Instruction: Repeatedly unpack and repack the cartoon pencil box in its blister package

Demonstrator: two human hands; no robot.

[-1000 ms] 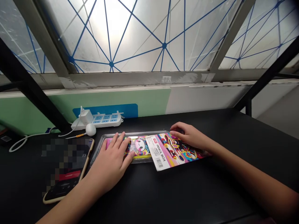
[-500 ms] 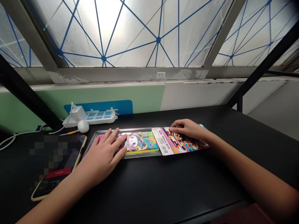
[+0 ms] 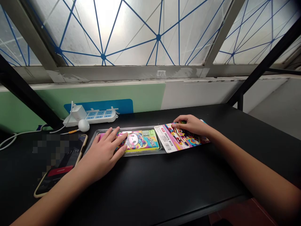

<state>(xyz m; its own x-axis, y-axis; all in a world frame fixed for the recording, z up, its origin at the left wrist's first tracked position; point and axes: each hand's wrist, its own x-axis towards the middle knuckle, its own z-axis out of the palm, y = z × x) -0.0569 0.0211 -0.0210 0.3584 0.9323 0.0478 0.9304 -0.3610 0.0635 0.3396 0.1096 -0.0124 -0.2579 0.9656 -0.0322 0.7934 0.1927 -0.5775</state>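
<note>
A colourful cartoon-printed pencil box (image 3: 138,141) with the word SPORT lies in a transparent plastic tray (image 3: 143,153) on a black table (image 3: 150,188). My left hand (image 3: 104,153) rests palm down on the box's left end, fingers spread. A printed card sleeve (image 3: 178,138) labelled PENCIL BOX, with a barcode, lies at the tray's right end. My right hand (image 3: 190,125) grips that sleeve's far edge, fingers curled over it. The sleeve's far right part is partly hidden by this hand.
A smartphone (image 3: 58,163) with its screen blurred lies left of the tray, next to my left forearm. Behind stand a white power strip (image 3: 101,116), a plugged-in charger (image 3: 78,112), and a white round object (image 3: 83,125) with a cable. Black metal frame posts rise at both sides.
The sleeve has slid right, away from the pencil box, and more of the box shows, including SPORT. My right hand moved with it. The view has tilted slightly upward.
</note>
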